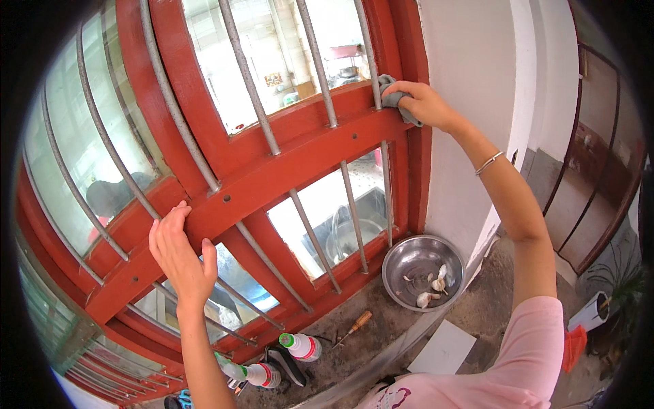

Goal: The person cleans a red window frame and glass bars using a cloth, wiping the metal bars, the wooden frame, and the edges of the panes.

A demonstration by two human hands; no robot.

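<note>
My right hand (420, 105) grips a grey cloth (393, 94), which touches the right end of the red window crossbar (306, 145) beside a metal bar (369, 51). The cloth's far side is hidden by the bar and my fingers. My left hand (184, 253) rests on the same crossbar further left, its fingers over the upper edge and the thumb apart, with nothing held. Grey metal bars pass through the crossbar in front of the glass panes.
On the sill below stand a steel bowl (421, 245) with garlic bulbs, a wooden-handled tool (363, 320), white bottles (306, 348) and a flat white piece (443, 347). Blue-handled scissors (185, 399) lie lower left. A white wall (467, 76) rises at right; a potted plant (590, 312) stands beyond.
</note>
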